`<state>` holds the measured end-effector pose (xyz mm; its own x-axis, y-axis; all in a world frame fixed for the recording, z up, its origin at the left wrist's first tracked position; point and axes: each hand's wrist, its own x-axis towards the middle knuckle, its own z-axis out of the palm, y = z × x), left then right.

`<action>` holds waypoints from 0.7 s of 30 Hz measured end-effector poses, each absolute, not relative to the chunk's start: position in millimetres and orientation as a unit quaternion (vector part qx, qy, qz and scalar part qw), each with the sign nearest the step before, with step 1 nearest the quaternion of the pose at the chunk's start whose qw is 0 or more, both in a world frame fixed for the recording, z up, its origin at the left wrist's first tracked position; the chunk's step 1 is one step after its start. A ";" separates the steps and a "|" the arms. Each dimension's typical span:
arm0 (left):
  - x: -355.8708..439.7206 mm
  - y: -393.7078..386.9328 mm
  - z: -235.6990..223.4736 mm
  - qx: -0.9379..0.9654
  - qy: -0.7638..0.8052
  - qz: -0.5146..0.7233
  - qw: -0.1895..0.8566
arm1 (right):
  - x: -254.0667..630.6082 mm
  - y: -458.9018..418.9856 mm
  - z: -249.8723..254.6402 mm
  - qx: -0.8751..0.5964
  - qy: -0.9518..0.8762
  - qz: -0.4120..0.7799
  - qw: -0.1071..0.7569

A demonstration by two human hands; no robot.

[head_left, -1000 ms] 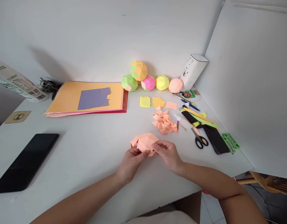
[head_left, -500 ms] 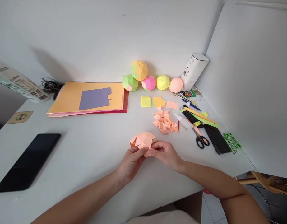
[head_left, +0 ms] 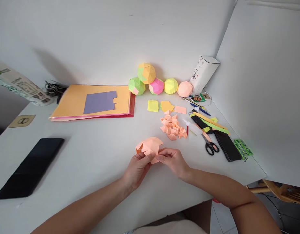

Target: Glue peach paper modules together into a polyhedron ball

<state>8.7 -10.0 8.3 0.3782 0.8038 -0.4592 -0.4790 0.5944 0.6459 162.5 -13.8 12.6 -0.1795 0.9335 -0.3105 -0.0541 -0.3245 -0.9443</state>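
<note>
Left hand [head_left: 138,168] and right hand [head_left: 173,162], both pinched closed on peach paper shape [head_left: 151,146] (faceted, partly open)

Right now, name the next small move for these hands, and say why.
I'd probably press the near edge of the peach paper shell together gently: the left hand and right hand both have fingers on it there, and its left side shows an open gap, so it may flex.

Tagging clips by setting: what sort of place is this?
Probably a craft desk against a wall, perhaps at home: a white desktop with scissors, a glue bottle and folded-paper balls.
</note>
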 end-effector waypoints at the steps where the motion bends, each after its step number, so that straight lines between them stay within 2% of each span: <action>1: 8.7 -9.9 8.1 0.208 0.390 0.400 0.803 | 162.4 -13.8 12.2 -0.508 -0.431 0.634 0.392; 13: 12.9 -11.4 14.6 0.220 0.303 0.425 0.824 | 162.6 -8.4 11.6 -0.480 -0.370 0.655 0.452; 21: 11.9 -15.9 6.4 0.249 0.369 0.398 0.802 | 160.4 -13.5 13.3 -0.461 -0.426 0.642 0.441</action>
<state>11.9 -15.9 6.4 0.4104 0.8223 -0.3942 -0.4554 0.5594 0.6926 160.4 -13.5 13.3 -0.1866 0.9585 -0.2155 -0.1741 -0.2481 -0.9529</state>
